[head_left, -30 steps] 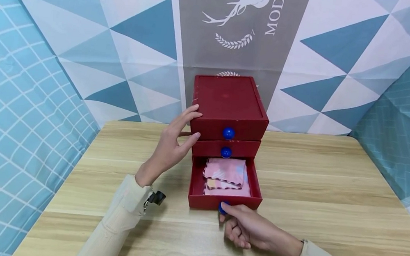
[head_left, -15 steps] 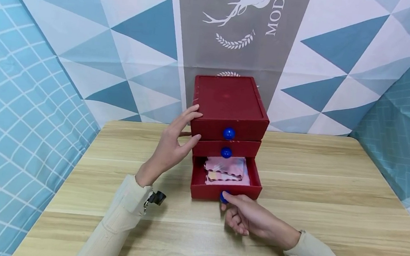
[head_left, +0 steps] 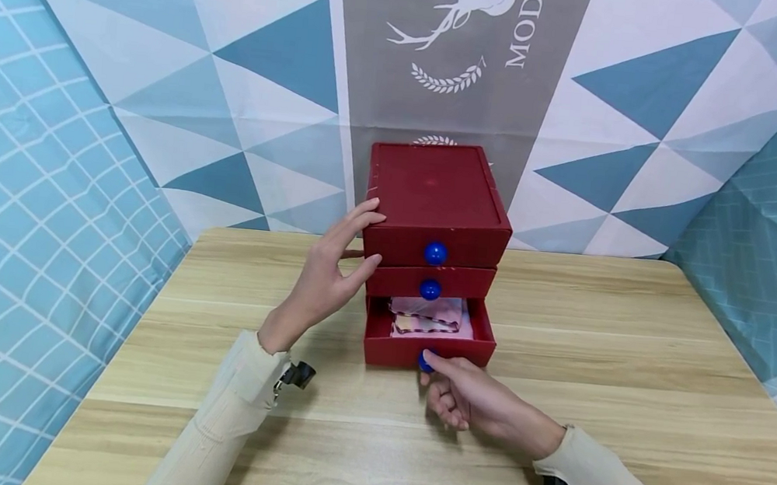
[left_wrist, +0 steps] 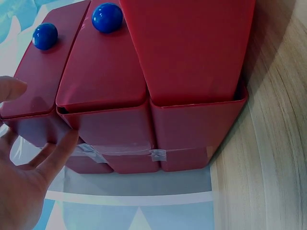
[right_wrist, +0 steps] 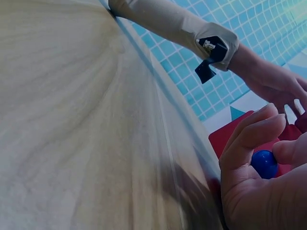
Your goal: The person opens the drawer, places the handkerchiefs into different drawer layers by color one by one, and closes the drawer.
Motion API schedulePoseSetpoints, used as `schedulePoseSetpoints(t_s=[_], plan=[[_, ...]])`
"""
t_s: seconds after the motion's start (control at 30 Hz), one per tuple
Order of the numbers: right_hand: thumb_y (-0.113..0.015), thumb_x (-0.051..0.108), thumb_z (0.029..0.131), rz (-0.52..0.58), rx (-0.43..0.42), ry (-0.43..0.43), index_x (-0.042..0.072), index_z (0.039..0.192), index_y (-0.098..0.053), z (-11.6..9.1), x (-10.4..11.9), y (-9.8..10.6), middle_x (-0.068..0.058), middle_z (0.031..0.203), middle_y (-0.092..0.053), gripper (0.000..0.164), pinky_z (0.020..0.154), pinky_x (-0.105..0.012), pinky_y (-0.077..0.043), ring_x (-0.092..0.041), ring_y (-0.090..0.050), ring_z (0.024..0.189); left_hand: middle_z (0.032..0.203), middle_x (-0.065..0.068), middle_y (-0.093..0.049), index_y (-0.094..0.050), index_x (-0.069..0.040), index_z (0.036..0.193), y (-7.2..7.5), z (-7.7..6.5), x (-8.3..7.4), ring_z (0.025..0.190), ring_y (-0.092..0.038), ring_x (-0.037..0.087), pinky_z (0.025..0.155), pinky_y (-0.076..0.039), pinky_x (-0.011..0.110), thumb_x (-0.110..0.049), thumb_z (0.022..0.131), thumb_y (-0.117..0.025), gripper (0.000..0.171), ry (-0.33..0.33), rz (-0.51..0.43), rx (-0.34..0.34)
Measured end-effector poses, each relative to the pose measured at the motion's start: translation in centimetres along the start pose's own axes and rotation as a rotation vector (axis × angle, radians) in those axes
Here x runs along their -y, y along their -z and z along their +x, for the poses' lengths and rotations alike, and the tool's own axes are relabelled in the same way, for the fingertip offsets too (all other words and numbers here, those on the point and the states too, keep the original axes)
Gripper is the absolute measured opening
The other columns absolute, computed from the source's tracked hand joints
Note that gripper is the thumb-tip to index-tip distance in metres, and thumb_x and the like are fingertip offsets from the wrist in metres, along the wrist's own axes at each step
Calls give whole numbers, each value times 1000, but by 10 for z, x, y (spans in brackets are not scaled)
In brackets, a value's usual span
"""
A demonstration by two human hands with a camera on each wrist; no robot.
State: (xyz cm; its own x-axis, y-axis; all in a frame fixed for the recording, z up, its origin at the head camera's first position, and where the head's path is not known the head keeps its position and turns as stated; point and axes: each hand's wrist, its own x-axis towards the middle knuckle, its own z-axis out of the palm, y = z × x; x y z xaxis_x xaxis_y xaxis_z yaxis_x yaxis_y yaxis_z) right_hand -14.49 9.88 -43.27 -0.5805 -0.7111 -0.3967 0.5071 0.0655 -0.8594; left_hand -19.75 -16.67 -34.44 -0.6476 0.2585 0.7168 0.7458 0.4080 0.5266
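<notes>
A dark red three-drawer cabinet [head_left: 436, 188] with blue round knobs stands at the back of the table in the head view. Its bottom drawer [head_left: 388, 353] is pulled partway out. Folded pink cloths [head_left: 431, 325] with a dark-and-white striped edging lie inside, their back part hidden under the middle drawer. My right hand [head_left: 481, 404] pinches the bottom drawer's blue knob [right_wrist: 264, 164] between thumb and finger. My left hand [head_left: 317, 282] rests on the cabinet's upper left side, fingers extended and thumb near the front edge. In the left wrist view, its fingers [left_wrist: 60, 155] touch the side.
The cabinet stands on a light wood-grain table [head_left: 602, 357]. A patterned cloth backdrop [head_left: 280, 130] hangs right behind it. Blue tiled sheets [head_left: 36, 185] border the table at the sides. Clear tape [left_wrist: 91, 152] joins the drawer casings on the side.
The bottom drawer has slid inward toward the cabinet, and my right hand has moved forward with its knob. Less of the cloths shows. My left hand has stayed in place.
</notes>
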Motion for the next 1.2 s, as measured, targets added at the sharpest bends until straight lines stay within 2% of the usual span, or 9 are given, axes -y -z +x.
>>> schedulePoseSetpoints(t_s=[0.13, 0.33, 0.77, 1.2], plan=[[-45, 52, 103, -12, -2, 10, 4, 101, -53, 5, 2, 3, 0, 60, -58, 49, 37, -19, -36, -9, -50, 43, 158, 2, -38, -52, -15, 142, -1, -2, 11, 137, -44, 19, 80, -60, 42, -6, 92, -68, 53, 6, 17, 8], [-45, 53, 102, -34, -12, 13, 4, 99, -51, 12, 5, 10, 1, 60, -57, 50, 37, -19, -36, -9, -50, 43, 159, -3, -36, -50, -21, 144, 0, -2, 13, 139, -41, 16, 81, -60, 40, -12, 92, -68, 55, 10, 38, 23], [-46, 50, 103, -72, -50, 13, 4, 100, -52, 30, 15, 21, 0, 61, -56, 47, 37, -20, -34, -10, -48, 44, 159, -3, -35, -49, -22, 145, 0, -2, 13, 137, -44, 15, 81, -60, 38, -12, 91, -70, 58, 15, 42, 30], [-44, 47, 104, -97, 6, 11, 0, 107, -53, 48, 25, 39, -1, 66, -60, 48, 37, -19, -36, -10, -53, 46, 159, -4, -34, -49, -22, 145, 0, -2, 13, 137, -43, 15, 81, -60, 38, -12, 93, -68, 56, 18, 39, 28]])
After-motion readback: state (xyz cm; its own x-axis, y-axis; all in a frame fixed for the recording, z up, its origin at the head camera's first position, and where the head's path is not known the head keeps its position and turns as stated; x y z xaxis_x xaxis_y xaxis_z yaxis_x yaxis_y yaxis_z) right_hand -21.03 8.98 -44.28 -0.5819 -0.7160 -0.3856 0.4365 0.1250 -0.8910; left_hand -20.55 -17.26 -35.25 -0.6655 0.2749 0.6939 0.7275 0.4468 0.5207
